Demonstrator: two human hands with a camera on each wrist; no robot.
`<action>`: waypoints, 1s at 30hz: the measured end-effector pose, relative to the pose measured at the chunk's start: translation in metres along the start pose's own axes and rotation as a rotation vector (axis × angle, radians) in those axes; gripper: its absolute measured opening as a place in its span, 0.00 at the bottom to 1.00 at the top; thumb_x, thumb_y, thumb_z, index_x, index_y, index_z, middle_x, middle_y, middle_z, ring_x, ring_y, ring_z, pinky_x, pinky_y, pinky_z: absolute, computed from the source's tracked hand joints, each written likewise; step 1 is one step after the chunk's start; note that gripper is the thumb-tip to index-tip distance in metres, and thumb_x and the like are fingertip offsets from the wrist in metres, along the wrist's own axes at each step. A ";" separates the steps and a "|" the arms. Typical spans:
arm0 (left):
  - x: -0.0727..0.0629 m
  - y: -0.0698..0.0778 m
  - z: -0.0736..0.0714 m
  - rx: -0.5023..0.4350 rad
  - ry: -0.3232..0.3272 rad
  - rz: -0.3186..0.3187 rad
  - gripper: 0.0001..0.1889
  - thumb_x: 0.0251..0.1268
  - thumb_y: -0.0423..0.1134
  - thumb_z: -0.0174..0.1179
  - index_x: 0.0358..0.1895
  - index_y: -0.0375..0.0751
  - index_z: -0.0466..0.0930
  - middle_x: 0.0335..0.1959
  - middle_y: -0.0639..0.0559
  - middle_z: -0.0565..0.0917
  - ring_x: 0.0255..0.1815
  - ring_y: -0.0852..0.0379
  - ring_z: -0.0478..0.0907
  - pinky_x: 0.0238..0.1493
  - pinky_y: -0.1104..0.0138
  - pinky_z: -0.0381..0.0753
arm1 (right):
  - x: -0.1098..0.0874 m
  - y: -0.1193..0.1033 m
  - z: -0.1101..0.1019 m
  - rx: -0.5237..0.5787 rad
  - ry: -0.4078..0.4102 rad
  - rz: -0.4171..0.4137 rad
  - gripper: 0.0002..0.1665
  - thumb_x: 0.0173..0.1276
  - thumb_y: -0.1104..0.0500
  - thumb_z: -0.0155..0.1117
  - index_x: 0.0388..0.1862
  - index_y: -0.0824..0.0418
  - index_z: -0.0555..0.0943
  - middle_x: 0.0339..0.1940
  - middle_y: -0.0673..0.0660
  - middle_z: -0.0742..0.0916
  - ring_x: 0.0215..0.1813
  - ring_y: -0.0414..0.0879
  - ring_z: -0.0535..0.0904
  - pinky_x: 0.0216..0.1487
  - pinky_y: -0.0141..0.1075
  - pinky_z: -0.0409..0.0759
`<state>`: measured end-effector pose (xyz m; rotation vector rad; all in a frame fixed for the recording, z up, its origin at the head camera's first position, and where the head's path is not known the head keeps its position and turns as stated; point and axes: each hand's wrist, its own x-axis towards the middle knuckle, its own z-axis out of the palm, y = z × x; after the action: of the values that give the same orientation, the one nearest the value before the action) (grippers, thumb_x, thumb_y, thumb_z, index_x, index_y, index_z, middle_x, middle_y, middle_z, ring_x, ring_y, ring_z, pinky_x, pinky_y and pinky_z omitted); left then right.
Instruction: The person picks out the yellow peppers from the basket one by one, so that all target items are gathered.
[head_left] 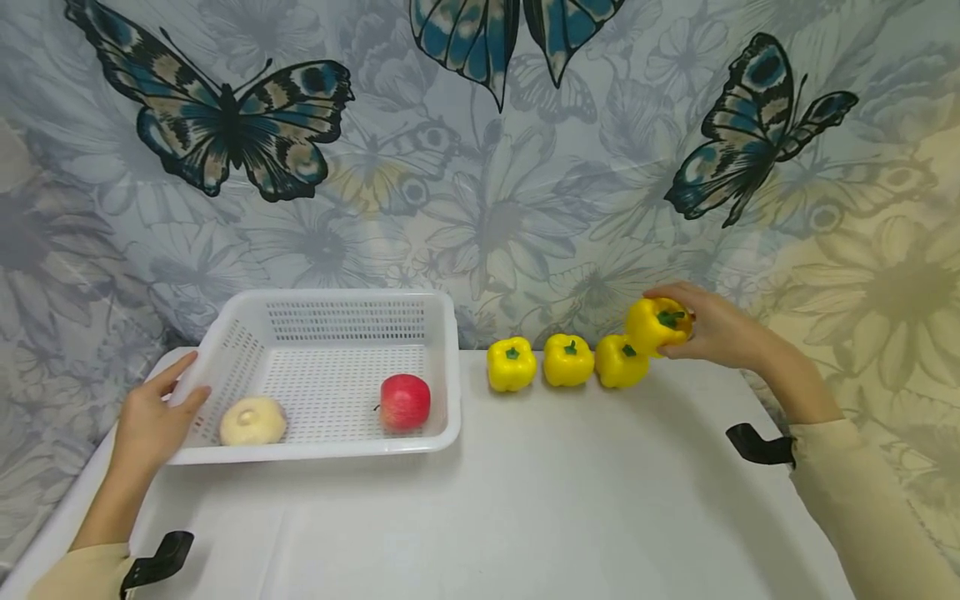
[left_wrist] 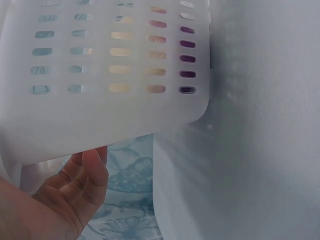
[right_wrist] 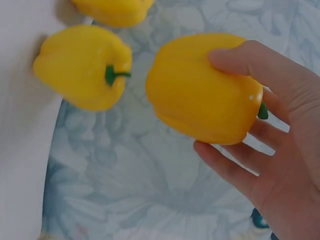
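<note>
A yellow bell pepper (head_left: 648,323) with a green stem is held in my right hand (head_left: 716,331), thumb on one side and fingers on the other. The right wrist view shows this raised pepper (right_wrist: 195,95) apart from the pepper (right_wrist: 80,67) beside it. At the left, my left hand (head_left: 153,421) grips the end rim of a white perforated basket (head_left: 315,452); in the left wrist view its fingers (left_wrist: 94,175) curl at the rim's underside. Inside the basket lie a red apple (head_left: 405,402) and a cream-coloured round vegetable (head_left: 252,421) with a stub on top.
Three more yellow peppers stand in a row right of the basket: a left one (head_left: 512,364), a middle one (head_left: 567,360) and a right one (head_left: 621,362). All rest on a white table (head_left: 525,500). A butterfly-patterned cloth (head_left: 495,208) rises right behind its back edge.
</note>
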<state>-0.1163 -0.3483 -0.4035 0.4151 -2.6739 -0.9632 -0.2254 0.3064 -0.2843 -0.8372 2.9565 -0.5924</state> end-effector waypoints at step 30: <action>0.001 0.000 0.003 -0.003 -0.002 -0.022 0.31 0.71 0.35 0.55 0.75 0.39 0.59 0.58 0.19 0.71 0.48 0.28 0.76 0.27 0.69 0.69 | -0.010 0.104 0.036 -0.037 -0.116 0.116 0.44 0.44 0.65 0.79 0.61 0.76 0.71 0.56 0.74 0.79 0.55 0.66 0.73 0.56 0.65 0.67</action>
<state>-0.1177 -0.3472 -0.4054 0.4439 -2.6745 -0.9739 -0.2646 0.3801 -0.3563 -0.6726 2.8937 -0.4685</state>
